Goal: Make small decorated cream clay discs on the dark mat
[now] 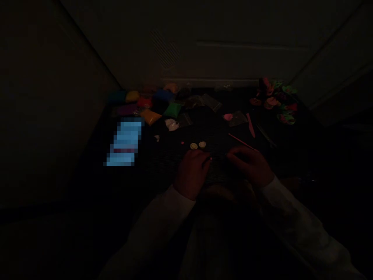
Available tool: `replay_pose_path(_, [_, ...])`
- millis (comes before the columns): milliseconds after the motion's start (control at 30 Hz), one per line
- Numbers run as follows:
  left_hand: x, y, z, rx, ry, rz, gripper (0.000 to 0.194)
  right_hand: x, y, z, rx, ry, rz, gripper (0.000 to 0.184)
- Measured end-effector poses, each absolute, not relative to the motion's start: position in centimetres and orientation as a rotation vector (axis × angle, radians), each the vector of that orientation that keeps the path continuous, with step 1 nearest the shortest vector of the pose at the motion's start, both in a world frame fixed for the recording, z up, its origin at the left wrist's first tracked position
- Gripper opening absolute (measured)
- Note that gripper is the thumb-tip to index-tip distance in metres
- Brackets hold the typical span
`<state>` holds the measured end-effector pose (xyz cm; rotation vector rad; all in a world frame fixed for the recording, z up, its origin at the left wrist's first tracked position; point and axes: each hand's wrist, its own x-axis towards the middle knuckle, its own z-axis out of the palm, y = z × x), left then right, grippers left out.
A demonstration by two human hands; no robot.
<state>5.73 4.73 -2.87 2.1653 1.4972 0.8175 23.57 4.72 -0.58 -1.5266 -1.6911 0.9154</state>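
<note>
The scene is very dark. My left hand (192,173) rests low over the dark table, fingers curled and pressed together. A tiny pale pink spot shows at its fingertips; I cannot tell if it is a held piece or a nail. Just beyond that hand lie two small round cream pieces (194,146), with a tiny pink bit (182,142) to their left. My right hand (252,165) is closed in a pinch, its thumb and finger pointing left; what they hold, if anything, is too small to name. A thin pink stick (240,140) lies just beyond its knuckles.
Colourful soft packets, among them an orange packet (150,116) and a green packet (173,110), crowd the back left. A lit, blurred screen (125,144) lies at left. A pink knife-shaped tool (250,125), a clear bag (237,118) and colourful flower-like pieces (272,102) occupy the right.
</note>
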Motion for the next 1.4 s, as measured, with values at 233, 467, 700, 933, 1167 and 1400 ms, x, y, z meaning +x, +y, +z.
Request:
replay_pose_path(233, [5.4, 4.4, -0.7, 1.912, 1.406, 0.830, 0.013, 23.5, 5.1, 0.8, -1.435, -1.671, 1.249, 0.019])
replay_pose_path(467, [5.1, 2.9, 4.0, 1.450, 1.148, 0.999, 0.013, 23.7, 5.4, 6.5, -1.300, -1.803, 1.522, 0.019])
replay_pose_path(700, [4.7, 2.1, 5.4, 1.455, 1.157, 1.040, 0.010, 22.8, 4.7, 9.6, -1.293, -1.863, 1.553, 0.013])
replay_pose_path(933, [4.5, 1.6, 5.5, 1.580, 1.188, 1.144, 0.009, 22.4, 4.6, 10.0, -1.303, -1.885, 1.524, 0.013])
replay_pose_path(1167, [4.6, 1.6, 5.1, 1.713, 1.185, 1.228, 0.011, 22.4, 4.7, 9.9, -1.310, -1.926, 1.493, 0.010])
replay_pose_path(1400, [4.4, 1.5, 5.4, 1.734, 1.232, 1.187, 0.010, 22.5, 4.8, 9.8, -1.313, -1.945, 1.470, 0.011])
